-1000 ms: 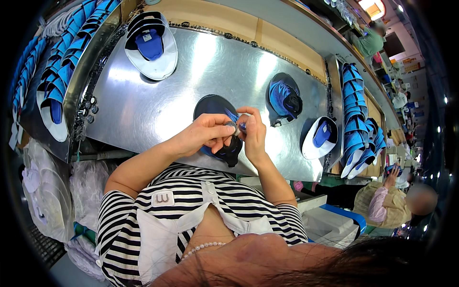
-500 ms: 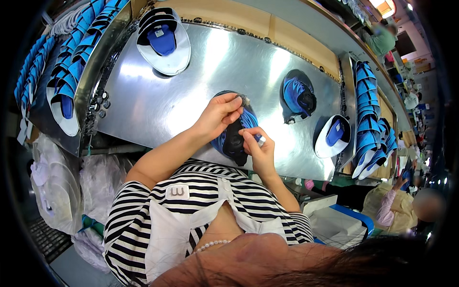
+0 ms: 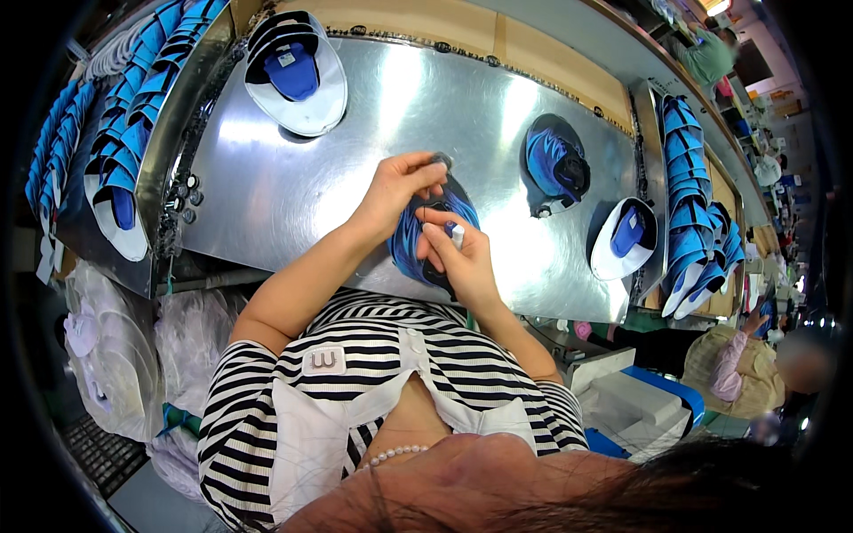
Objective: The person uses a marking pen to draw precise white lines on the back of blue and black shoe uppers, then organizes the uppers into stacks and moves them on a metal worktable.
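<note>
A black cap [image 3: 408,238] with blue streaks lies on the metal tabletop in front of me, partly hidden under both hands. My left hand [image 3: 398,191] is closed in a pinch at the cap's far end. Between its fingertips is a small dark grey piece [image 3: 442,161], too small to name. Close by on the right, my right hand [image 3: 466,266] is curled over the cap with fingers bent together. A short white and blue cylinder [image 3: 456,234] sticks out of its grip.
A stack of white caps with blue linings [image 3: 306,111] stands at the far left. On the right lie another black and blue cap [image 3: 556,160] and a white one [image 3: 608,263]. Small dark round pieces [image 3: 188,197] sit along the left rim. Rows of caps [image 3: 689,200] flank the table.
Both hands have shifted slightly away from me over the cap, and the right hand has moved left, closer to the left hand. The view has shifted a little.
</note>
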### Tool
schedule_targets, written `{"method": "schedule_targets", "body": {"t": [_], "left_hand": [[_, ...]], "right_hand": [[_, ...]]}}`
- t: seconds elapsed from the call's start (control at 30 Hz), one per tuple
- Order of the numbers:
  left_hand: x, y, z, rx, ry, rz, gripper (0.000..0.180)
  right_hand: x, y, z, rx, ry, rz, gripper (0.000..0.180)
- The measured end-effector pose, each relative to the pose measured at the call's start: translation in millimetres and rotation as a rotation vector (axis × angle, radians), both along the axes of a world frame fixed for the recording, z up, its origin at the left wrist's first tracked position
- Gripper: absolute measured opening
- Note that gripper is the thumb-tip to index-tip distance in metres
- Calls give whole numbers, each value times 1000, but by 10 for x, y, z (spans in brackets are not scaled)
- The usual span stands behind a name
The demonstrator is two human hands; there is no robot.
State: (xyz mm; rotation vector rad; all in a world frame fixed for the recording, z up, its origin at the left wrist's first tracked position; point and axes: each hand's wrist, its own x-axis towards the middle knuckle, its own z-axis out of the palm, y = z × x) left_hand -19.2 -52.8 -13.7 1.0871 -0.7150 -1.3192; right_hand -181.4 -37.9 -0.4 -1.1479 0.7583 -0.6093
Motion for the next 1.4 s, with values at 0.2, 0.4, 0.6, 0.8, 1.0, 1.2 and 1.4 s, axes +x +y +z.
{"method": "schedule_targets", "body": {"t": [0.2, 0.4, 0.6, 0.8, 1.0, 1.2, 1.4], "left_hand": [[41, -195, -336, 94, 123, 15, 17], [183, -214, -347, 132, 42, -6, 25], [62, 416, -181, 2, -14, -81, 29], [-127, 441, -239, 74, 95, -116, 29], [-83, 434, -285, 42, 160, -68, 31], [-88, 437, -411, 64, 172, -143, 31], [-146, 480, -396, 54, 125, -143, 28]], "right_hand": [[95, 104, -168, -107, 60, -122, 23], [-198, 19, 124, -280, 230, -16, 34], [-877, -376, 209, -996, 450, 130, 46], [-605, -563, 187, -1507, 458, 528, 52], [-433, -674, 194, -1582, 337, 628, 49], [-438, -516, -38, -1572, 400, 338, 44], [-421, -419, -218, -1479, 413, 150, 38]]}}
